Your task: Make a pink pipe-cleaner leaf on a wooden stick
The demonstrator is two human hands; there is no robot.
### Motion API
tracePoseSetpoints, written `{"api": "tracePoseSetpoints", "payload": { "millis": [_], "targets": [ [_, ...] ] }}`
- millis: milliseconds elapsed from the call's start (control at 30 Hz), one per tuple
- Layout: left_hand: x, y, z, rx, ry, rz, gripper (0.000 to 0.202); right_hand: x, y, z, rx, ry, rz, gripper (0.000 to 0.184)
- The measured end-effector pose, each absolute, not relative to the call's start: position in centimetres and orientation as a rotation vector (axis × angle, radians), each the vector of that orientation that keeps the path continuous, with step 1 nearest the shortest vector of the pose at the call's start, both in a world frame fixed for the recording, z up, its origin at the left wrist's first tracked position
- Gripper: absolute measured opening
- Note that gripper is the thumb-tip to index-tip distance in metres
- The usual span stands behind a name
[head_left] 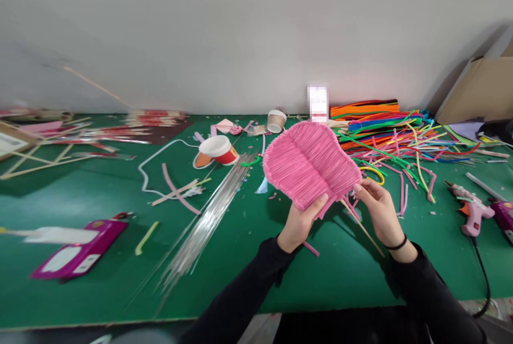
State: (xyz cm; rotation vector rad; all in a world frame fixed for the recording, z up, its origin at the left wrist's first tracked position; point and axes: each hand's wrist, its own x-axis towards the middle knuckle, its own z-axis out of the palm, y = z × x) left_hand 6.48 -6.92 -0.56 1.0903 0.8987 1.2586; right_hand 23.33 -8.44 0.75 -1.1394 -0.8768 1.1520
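A pink fan-shaped piece woven from pipe cleaners [310, 163] is held up above the green table [100, 194]. My left hand [300, 225] grips its lower edge from below, thumb on the front. My right hand [379, 208] pinches the loose pink ends and thin wooden sticks [363, 226] at the lower right corner of the piece. Both arms wear black sleeves, and a black band sits on my right wrist.
A heap of coloured pipe cleaners [393, 130] lies at the back right, a pink glue gun [473, 210] at the right. A bundle of thin metal wires [208, 216], a red-and-white cup [219, 150], a magenta box [80, 250] and wooden sticks [40, 157] lie left. A white partition [240, 39] backs the table.
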Motion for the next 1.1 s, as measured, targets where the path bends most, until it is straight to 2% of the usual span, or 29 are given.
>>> {"api": "tracePoseSetpoints", "payload": {
  "millis": [200,367,500,600,700,867,1100],
  "targets": [
    [6.8,-7.0,-0.3,1.054,0.864,1.237,0.032,22.9,-8.8,0.9,-1.069,-0.926,1.178,0.025],
    [6.8,-7.0,-0.4,1.020,0.894,1.210,0.041,23.0,-8.8,0.4,-1.134,-0.868,1.085,0.027],
    [6.8,-6.8,-0.5,0.996,0.903,1.254,0.038,23.2,-8.7,0.4,-1.111,-0.857,1.057,0.030],
    [6.9,-6.5,-0.5,0.977,0.887,1.296,0.033,23.6,-8.8,0.8,-1.115,-0.836,0.912,0.036],
    [6.8,-6.2,-0.7,1.011,0.959,1.380,0.031,23.3,-9.7,1.4,-1.214,-0.923,0.750,0.027],
    [6.6,-6.2,-1.5,1.129,1.138,1.466,0.040,20.5,-11.0,1.7,-1.231,-1.218,1.083,0.028],
    [7.0,-7.1,-1.3,1.239,1.144,1.399,0.046,19.5,-9.2,1.4,-1.205,-1.049,1.204,0.034]
  ]
}}
